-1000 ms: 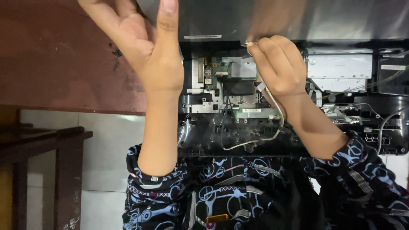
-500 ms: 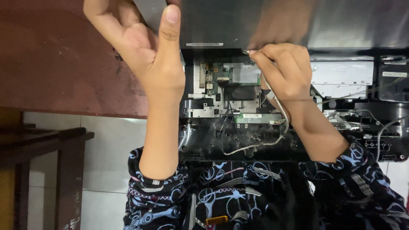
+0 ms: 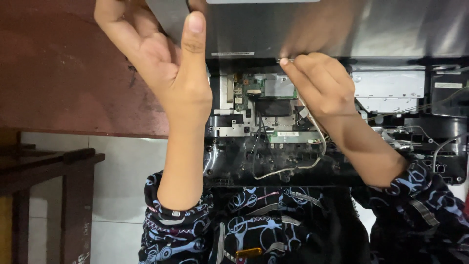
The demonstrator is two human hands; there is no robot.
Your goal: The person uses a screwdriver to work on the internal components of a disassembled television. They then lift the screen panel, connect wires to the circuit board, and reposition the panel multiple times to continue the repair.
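An opened laptop base lies at the table edge with its green circuit board and dark wiring exposed. The grey lid stands up behind it. My left hand grips the lid's left corner, thumb in front and fingers behind. My right hand is over the board, its fingertips pinched on a small pale piece at the lid's lower edge. A thin white cable runs from under that hand and loops across the base. I cannot tell whether the pinched piece is the cable's end.
A silver metal plate and more loose wires fill the right side of the base. The laptop rests on a reddish-brown table. Dark wooden furniture stands at left over a white tiled floor.
Both hands and the laptop sit slightly lower in view than before. My left thumb has come fully into view on the lid; the right hand's pinch stays the same.
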